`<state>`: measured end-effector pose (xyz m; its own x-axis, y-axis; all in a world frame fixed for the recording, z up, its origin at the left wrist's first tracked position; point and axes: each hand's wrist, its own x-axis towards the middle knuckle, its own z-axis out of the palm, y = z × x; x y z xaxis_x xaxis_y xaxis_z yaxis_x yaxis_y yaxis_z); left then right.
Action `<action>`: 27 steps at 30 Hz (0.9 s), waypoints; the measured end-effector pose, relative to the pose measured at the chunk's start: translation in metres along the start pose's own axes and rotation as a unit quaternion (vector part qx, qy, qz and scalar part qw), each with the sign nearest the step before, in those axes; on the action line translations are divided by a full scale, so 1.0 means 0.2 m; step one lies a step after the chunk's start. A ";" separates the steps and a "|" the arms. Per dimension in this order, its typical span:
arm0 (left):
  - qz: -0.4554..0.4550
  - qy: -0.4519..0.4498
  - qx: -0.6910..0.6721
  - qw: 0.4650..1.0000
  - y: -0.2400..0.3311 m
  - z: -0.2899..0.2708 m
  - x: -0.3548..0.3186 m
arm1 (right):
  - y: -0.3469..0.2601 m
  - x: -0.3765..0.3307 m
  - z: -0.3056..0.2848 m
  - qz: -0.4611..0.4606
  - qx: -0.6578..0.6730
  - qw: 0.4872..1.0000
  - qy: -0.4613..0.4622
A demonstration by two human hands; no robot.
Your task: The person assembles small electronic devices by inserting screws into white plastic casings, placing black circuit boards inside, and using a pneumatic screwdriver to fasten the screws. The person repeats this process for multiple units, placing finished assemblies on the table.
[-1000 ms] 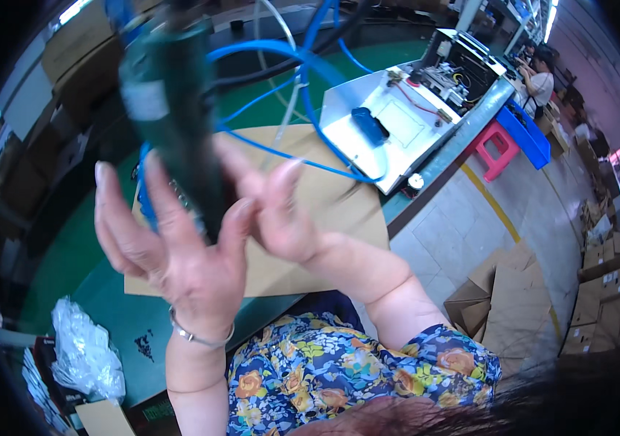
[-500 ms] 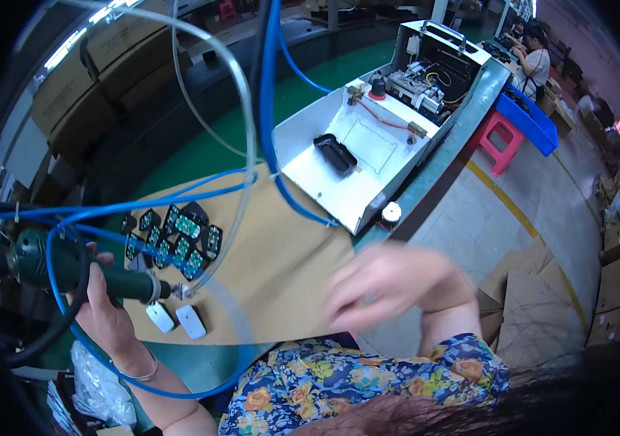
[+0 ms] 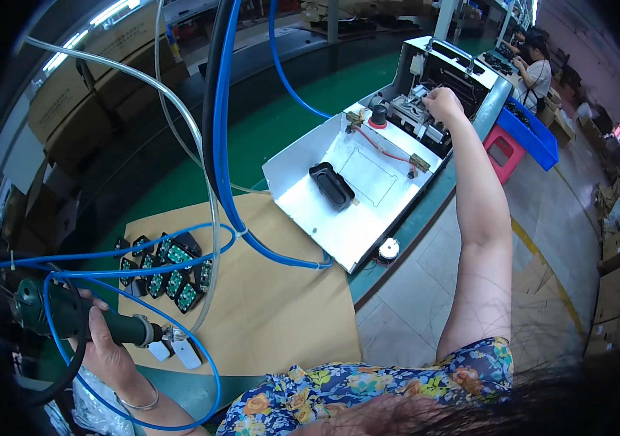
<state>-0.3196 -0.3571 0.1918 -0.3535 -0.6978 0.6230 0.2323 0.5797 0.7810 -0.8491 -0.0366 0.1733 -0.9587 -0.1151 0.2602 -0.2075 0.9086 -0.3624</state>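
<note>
My left hand [image 3: 106, 357] is wrapped around a dark green power screwdriver [image 3: 125, 328], its metal tip pointing right over two small pale rounded covers [image 3: 188, 353]. Stretched far forward, my right hand [image 3: 444, 105] is at the metal mechanism [image 3: 410, 110] inside a white machine [image 3: 295, 207]. Its fingers are pinched together; whatever they hold is hidden. A black oval plastic housing [image 3: 332, 185] lies on the machine's white front plate. Several black housings with green circuit boards [image 3: 168, 265] are grouped on the brown cardboard sheet [image 3: 274, 320], beyond the screwdriver.
Blue air hoses [image 3: 226, 131] and a clear tube [image 3: 172, 94] hang across the left and middle. Beside the machine's near right corner sits a small white-topped round part [image 3: 388, 249]. A red stool [image 3: 502, 152], a blue bin [image 3: 528, 131] and a seated person [image 3: 537, 73] are at far right.
My right hand has moved from over the cardboard's right side forward to the machine's mechanism. The left hand still holds the screwdriver, now lower in view; the whole view has shifted slightly.
</note>
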 end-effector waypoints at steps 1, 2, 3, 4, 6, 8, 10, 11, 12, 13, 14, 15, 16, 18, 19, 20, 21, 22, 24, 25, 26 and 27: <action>-0.001 -0.002 0.003 1.000 -0.01 0.00 0.00 | 0.02 0.02 0.01 0.002 0.011 1.000 -0.009; 0.000 0.001 0.007 1.000 -0.02 0.01 0.00 | 0.04 0.04 0.02 0.005 0.021 1.000 -0.017; 0.002 0.004 0.011 1.000 -0.03 0.02 0.00 | 0.05 0.05 0.03 -0.003 0.030 1.000 0.006; 0.003 0.007 0.018 1.000 -0.03 0.02 0.01 | 0.05 0.05 0.03 -0.011 0.042 0.999 0.026; -0.004 -0.017 -0.017 1.000 -0.01 0.01 0.03 | 0.04 0.05 0.03 -0.031 0.032 0.998 0.046; -0.014 -0.024 -0.036 0.999 -0.02 0.03 0.02 | 0.02 0.03 0.01 -0.053 -0.014 0.998 0.041; -0.020 -0.012 -0.036 0.999 -0.01 0.06 0.02 | 0.01 0.02 -0.02 -0.091 -0.051 0.991 0.083; -0.023 -0.015 -0.039 0.999 -0.02 0.05 0.02 | 0.00 0.02 -0.03 -0.085 -0.047 0.993 0.071; -0.021 -0.020 -0.032 0.999 -0.02 0.05 0.01 | -0.01 0.02 -0.04 -0.079 -0.043 0.994 0.058; -0.015 -0.026 -0.028 0.999 -0.01 0.05 0.01 | -0.01 0.02 -0.05 -0.071 -0.038 0.996 0.050; -0.009 -0.032 -0.023 0.999 0.00 0.06 0.01 | 0.00 0.02 -0.04 -0.069 -0.034 0.995 0.057; 0.001 -0.035 -0.011 0.999 0.01 0.06 0.01 | 0.00 0.02 -0.02 -0.067 -0.030 0.995 0.064; -0.002 -0.024 -0.019 1.000 0.03 0.07 0.01 | 0.01 0.02 -0.01 -0.064 -0.029 0.995 0.072; -0.007 0.000 -0.033 0.999 0.07 0.07 0.00 | 0.00 0.02 0.00 -0.074 -0.034 0.992 0.097; -0.012 -0.009 -0.037 0.999 0.05 0.05 0.00 | 0.01 0.02 0.00 -0.079 -0.035 0.990 0.110; -0.016 -0.018 -0.041 0.999 0.01 0.02 -0.01 | 0.02 0.02 0.00 -0.084 -0.036 0.988 0.123; -0.021 -0.027 -0.045 0.998 -0.02 0.00 -0.01 | 0.03 0.01 0.00 -0.085 -0.044 0.987 0.131; -0.006 -0.025 -0.040 0.999 0.00 0.00 -0.02 | 0.02 0.01 0.01 -0.088 -0.047 0.985 0.138; 0.023 -0.022 -0.033 0.999 0.03 0.01 -0.03 | 0.00 0.00 0.01 -0.079 -0.040 0.988 0.128; 0.027 -0.033 -0.049 0.998 0.04 0.02 -0.03 | 0.00 0.00 0.00 -0.068 -0.034 0.991 0.111; 0.002 -0.015 -0.061 0.998 0.03 0.00 -0.04 | 0.01 0.00 -0.01 -0.056 -0.029 0.994 0.093; -0.022 0.003 -0.073 0.997 0.01 -0.02 -0.04 | 0.01 0.00 -0.01 -0.059 -0.032 0.992 0.105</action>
<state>-0.3128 -0.3515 0.1880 -0.3606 -0.7236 0.5885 0.3470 0.4815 0.8048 -0.8485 -0.0335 0.1733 -0.8649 -0.1421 0.4814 -0.2968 0.9182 -0.2622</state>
